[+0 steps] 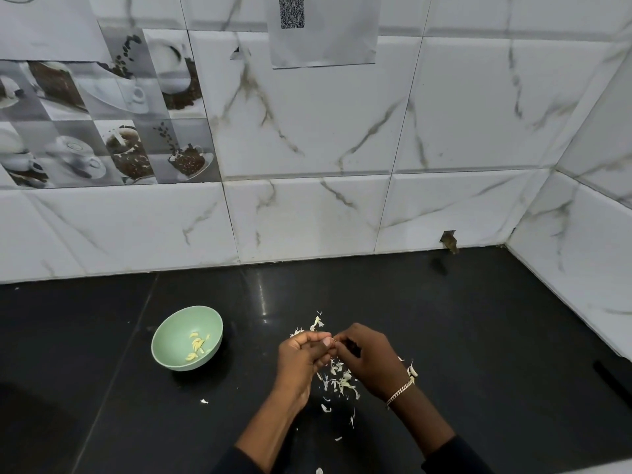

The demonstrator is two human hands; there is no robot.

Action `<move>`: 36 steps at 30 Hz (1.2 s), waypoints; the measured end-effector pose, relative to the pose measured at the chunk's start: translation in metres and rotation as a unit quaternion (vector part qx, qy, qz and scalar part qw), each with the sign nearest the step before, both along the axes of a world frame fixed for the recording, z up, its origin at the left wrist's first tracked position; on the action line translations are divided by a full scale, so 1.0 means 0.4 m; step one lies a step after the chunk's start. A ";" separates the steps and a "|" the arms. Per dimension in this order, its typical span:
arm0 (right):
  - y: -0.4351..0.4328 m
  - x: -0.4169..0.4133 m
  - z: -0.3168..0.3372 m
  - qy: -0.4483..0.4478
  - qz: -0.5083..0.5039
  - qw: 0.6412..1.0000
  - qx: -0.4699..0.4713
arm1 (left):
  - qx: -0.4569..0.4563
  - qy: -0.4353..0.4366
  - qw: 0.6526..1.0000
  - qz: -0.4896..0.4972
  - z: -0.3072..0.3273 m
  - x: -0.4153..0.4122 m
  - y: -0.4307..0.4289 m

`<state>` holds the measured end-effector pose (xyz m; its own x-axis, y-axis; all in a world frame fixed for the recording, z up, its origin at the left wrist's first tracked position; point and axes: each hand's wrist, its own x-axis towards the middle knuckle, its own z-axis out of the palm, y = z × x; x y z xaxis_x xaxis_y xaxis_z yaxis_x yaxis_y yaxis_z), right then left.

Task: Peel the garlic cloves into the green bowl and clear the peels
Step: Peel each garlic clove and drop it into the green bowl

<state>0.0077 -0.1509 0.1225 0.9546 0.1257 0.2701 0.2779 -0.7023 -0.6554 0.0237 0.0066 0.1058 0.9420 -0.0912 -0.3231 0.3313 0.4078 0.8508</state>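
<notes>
1. Left hand (pixel 301 357) and right hand (pixel 367 360) met fingertip to fingertip, both pinching a garlic clove (pixel 331 342) (mostly hidden).
2. Peels (pixel 338 378) littered the dark surface (pixel 478 336) below them.
3. Green bowl (pixel 171 336), to the left, held peeled cloves (pixel 196 345).

Fig. 1 | left hand (pixel 301 357), right hand (pixel 369 362): bare | right wrist: pale metal chain bracelet (pixel 400 392) | forearms: dark sleeves (pixel 455 456) ending short of wrists

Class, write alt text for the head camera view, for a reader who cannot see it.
A person's left hand and right hand pinch a small, mostly hidden garlic clove between them above a black counter strewn with papery peels. To their left stands a green bowl holding several peeled cloves; a white marble-tiled wall rises behind.
</notes>
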 end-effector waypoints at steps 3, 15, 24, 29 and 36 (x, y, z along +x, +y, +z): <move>0.002 0.004 0.000 0.000 0.013 1.000 -0.025 | 0.004 -0.001 1.000 0.009 -0.002 -0.003 -0.001; 0.020 -0.008 -0.015 -0.029 0.010 0.996 -0.082 | 0.008 0.006 1.000 0.016 -0.002 -0.007 -0.012; 0.009 -0.009 0.011 0.017 0.010 0.999 -0.025 | 0.022 -0.003 1.000 0.022 -0.006 -0.010 -0.006; 0.004 0.000 0.024 0.037 0.011 0.999 0.000 | 0.042 -0.023 0.999 0.022 -0.001 -0.004 -0.007; 0.008 -0.006 0.023 0.017 0.017 0.998 -0.065 | 0.043 -0.018 0.999 0.013 -0.004 0.000 -0.007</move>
